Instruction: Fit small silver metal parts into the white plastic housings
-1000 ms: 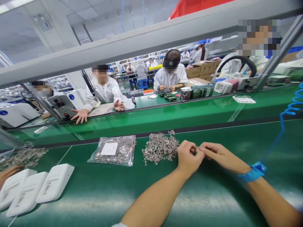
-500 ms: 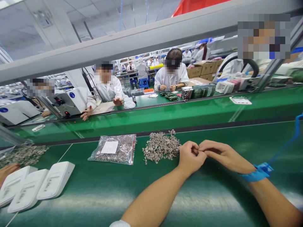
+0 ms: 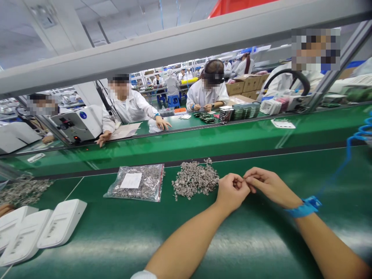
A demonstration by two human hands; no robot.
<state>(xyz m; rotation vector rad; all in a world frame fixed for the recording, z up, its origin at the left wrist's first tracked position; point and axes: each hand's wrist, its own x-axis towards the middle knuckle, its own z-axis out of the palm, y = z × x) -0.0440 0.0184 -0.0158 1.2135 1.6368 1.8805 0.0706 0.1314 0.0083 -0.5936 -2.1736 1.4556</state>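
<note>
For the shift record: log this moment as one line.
left hand: fingers pinched at right hand, item too small to tell | right hand: fingertips meeting left | metal parts pile: beside left hand | bag of parts: left of pile

Both hands (image 3: 243,187) fingertip to fingertip beside loose metal parts (image 3: 194,179).

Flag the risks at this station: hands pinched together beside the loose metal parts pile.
1. Whatever the left hand and right hand pinch between them is too small to make out; if it slips, it could vanish on the green mat.
2. The pile of small metal parts lies loose right beside the left hand; a nudge might scatter it.
3. The blue coiled cord from the wrist strap hangs over the work area and could snag.
</note>
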